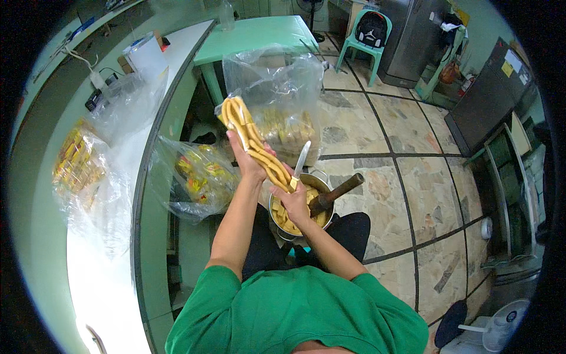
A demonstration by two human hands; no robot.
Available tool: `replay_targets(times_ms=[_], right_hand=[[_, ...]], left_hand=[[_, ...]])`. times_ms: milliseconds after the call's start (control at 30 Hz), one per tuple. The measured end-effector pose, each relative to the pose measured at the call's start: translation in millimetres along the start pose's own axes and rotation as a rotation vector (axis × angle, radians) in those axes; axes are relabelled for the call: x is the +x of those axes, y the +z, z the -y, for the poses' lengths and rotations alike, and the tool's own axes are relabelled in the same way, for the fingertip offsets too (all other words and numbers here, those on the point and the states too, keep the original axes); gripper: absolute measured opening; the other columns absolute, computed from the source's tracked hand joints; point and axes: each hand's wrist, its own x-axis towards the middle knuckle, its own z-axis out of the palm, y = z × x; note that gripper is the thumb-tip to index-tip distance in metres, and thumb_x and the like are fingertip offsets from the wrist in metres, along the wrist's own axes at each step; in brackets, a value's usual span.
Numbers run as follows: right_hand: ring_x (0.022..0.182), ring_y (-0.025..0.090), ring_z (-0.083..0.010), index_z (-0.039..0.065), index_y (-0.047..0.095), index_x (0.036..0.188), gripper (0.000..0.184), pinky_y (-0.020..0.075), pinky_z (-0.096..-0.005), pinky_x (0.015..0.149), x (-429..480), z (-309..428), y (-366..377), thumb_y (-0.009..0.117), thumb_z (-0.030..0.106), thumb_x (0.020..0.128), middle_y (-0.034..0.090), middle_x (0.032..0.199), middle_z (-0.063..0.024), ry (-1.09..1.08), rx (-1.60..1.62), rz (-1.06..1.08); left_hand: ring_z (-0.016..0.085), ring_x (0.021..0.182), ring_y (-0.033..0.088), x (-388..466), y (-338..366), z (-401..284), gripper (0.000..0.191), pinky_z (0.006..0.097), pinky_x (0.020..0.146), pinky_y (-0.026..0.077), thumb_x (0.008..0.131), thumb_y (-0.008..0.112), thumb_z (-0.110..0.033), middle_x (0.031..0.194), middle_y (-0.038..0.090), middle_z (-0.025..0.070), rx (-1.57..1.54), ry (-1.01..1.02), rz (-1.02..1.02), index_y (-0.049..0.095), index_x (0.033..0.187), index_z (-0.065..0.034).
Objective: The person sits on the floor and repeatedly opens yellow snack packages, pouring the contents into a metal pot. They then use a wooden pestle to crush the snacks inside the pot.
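Note:
My left hand (246, 161) holds a clear plastic pack of long, yellow-brown sausage-like sticks (256, 141), tilted up and away from me. My right hand (292, 200) is at the pack's near end and grips a knife (303, 158), its blade pointing upward. Below both hands, a metal pot (275, 225) sits between my knees, partly hidden by my right hand and forearm. Cut yellowish pieces (283, 217) fill much of it. A thick wooden pestle or club (338, 194) leans out of the pot to the right.
Beyond my hands stands a big clear plastic bag (274, 79) with more packs inside. Left of me is another bag (199, 177) holding yellow-red wrappers. Bagged packs (77, 159) lie on the white counter (106, 283). A green table (265, 35) and a chair with a backpack (371, 28) stand farther off.

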Motion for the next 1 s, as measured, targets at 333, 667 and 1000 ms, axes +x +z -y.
replay_targets(times_ms=[333,667,1000], right_hand=[[0.030,0.033,-0.0075,0.002,0.060,0.108,0.058,0.0258,-0.0208,0.031,9,-5,-90,0.049,0.057,0.093,0.044,0.044,0.0004,1.029,0.752,0.351],[0.078,0.060,-0.0249,0.008,0.047,0.136,0.038,0.0480,-0.0345,0.072,11,7,-91,0.041,0.024,0.102,0.061,0.091,-0.0146,-0.004,-0.723,0.090],[0.076,0.062,-0.0374,0.017,0.038,0.146,0.067,0.0493,-0.0446,0.066,28,96,-27,0.053,-0.004,0.084,0.059,0.092,-0.0198,-0.288,-1.037,0.171]], left_hand=[[0.036,0.088,0.064,12,5,-10,0.107,0.0499,0.083,0.051,0.073,0.027,-0.092,0.105,0.064,0.0171,-0.216,0.016,0.285,0.049,0.128,-0.0035],[0.026,0.074,0.066,34,-5,8,0.089,0.0392,0.069,0.056,0.082,0.037,-0.082,0.083,0.063,0.0097,0.207,-0.093,0.153,0.057,0.114,-0.0008],[0.019,0.065,0.062,37,22,39,0.080,0.0306,0.063,0.049,0.092,0.026,-0.073,0.075,0.064,0.0077,0.534,0.223,-0.022,0.061,0.094,-0.0016]])
